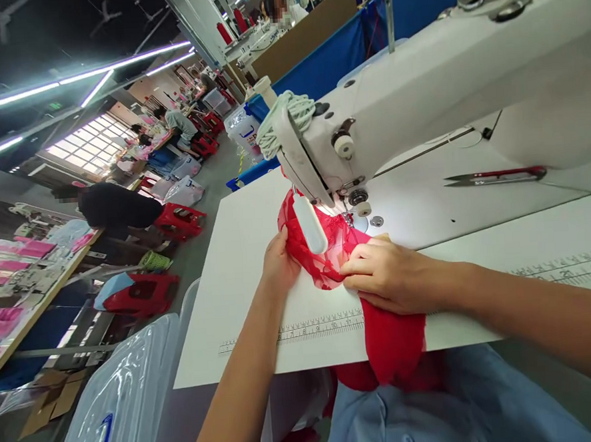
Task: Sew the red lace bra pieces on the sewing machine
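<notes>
A piece of red sheer fabric [329, 272] lies under the needle area of a white sewing machine [417, 87]. My left hand [279, 263] grips the fabric's left edge, thumb on top and fingers partly hidden. On the other side, my right hand [393, 275] presses the cloth down in front of the presser foot [349, 219], its fingers bent over the red material. A denser red part of the cloth hangs from under my right hand over the table's front edge into my lap. A white oval piece on the machine head covers some of the fabric.
Thread snips [496, 177] lie on the machine bed at the right. Printed ruler marks run along the white table [213, 279]. A bundle of pale green cord [284, 118] sits on the machine head. A clear plastic bin [130, 384] stands at the left; other people work behind.
</notes>
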### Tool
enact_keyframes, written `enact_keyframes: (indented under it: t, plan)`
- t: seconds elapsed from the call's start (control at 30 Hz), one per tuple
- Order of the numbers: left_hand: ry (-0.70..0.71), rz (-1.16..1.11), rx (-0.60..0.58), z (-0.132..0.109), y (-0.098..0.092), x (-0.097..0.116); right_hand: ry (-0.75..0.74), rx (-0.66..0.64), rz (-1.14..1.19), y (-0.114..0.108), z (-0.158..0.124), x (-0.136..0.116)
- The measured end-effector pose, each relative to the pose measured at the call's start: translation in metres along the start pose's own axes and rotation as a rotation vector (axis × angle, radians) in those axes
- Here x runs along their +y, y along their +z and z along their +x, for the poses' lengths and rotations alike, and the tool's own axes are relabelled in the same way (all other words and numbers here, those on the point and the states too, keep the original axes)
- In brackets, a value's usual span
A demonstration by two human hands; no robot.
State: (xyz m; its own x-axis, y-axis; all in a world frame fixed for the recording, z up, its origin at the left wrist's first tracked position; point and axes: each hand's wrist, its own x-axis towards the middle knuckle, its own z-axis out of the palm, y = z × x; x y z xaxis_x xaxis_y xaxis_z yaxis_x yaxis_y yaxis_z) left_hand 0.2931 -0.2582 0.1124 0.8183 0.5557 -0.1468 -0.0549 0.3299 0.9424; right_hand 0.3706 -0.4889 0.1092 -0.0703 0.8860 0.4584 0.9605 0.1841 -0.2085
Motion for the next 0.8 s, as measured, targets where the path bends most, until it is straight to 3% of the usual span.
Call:
enact_keyframes:
  t: [0.37, 0.43, 0.6, 0.8]
  plan:
    - [-0.036, 0.026, -0.009, -0.008, 0.009, 0.006, -0.001, -0.006, 0.012, 0.003, -0.001, 0.002]
    - [-0.031, 0.052, -0.035, -0.015, 0.015, 0.007, 0.089, 0.005, 0.084, 0.002, -0.001, 0.001]
    - [-0.05, 0.143, -0.139, -0.036, 0.03, 0.008, 0.525, 0.136, 0.534, -0.001, 0.003, 0.001]
    - [-0.093, 0.257, -0.235, -0.047, 0.034, 0.003, 0.74, 0.165, 0.44, -0.001, 0.008, 0.006]
